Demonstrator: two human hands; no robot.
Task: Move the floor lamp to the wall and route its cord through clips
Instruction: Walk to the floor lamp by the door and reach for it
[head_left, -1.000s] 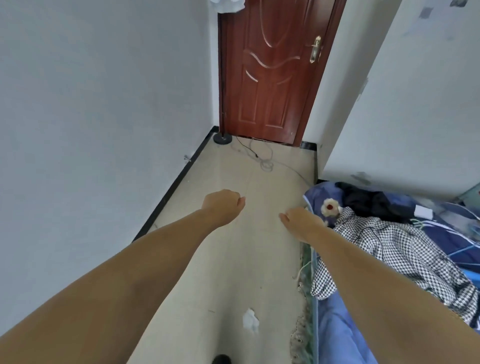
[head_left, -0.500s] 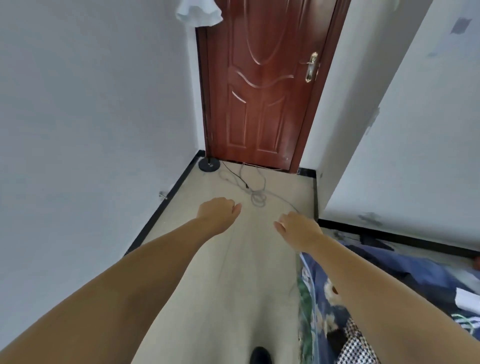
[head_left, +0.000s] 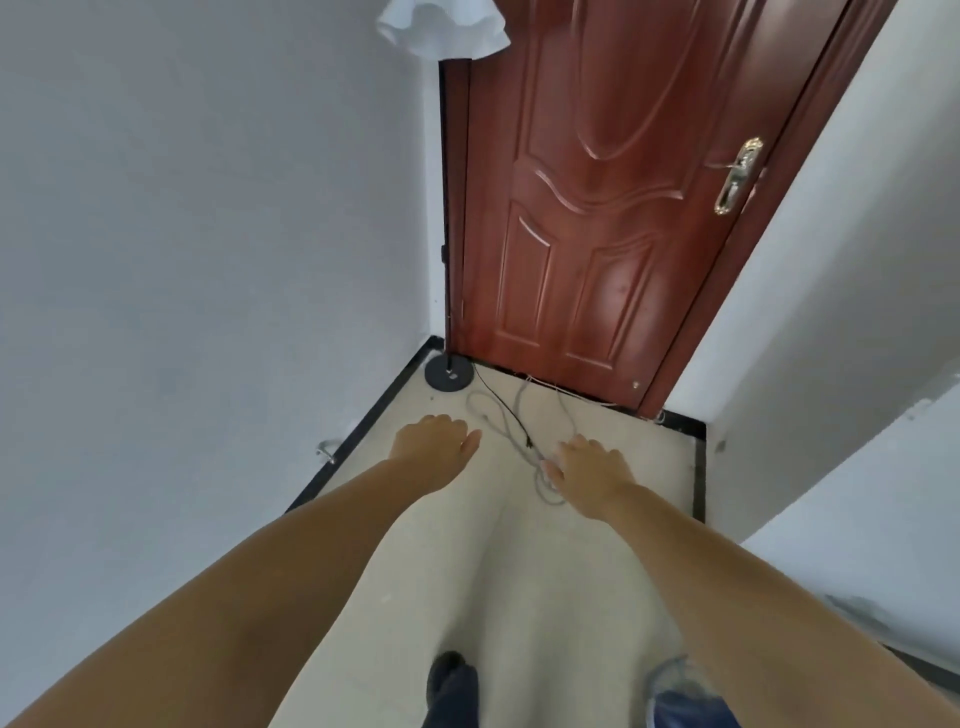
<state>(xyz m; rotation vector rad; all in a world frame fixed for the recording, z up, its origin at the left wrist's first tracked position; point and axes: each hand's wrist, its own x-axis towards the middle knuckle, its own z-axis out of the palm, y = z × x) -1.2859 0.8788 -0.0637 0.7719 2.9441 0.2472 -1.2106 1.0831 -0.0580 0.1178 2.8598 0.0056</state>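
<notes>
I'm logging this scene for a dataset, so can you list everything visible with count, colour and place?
floor lamp: one, white frilled shade at top, thin black pole, round black base in the corner by the door frame
cords: a loose tangle, black and grey, on the floor in front of the door; exact number unclear
door: one, reddish-brown, closed, straight ahead
door handle: one, brass, right side of the door
walls: white, left and right, with black skirting
clip: one, silvery, low on the left wall
floor: beige
left hand: bare, open, empty, above the floor
right hand: bare, open, over the cords; contact unclear
</notes>
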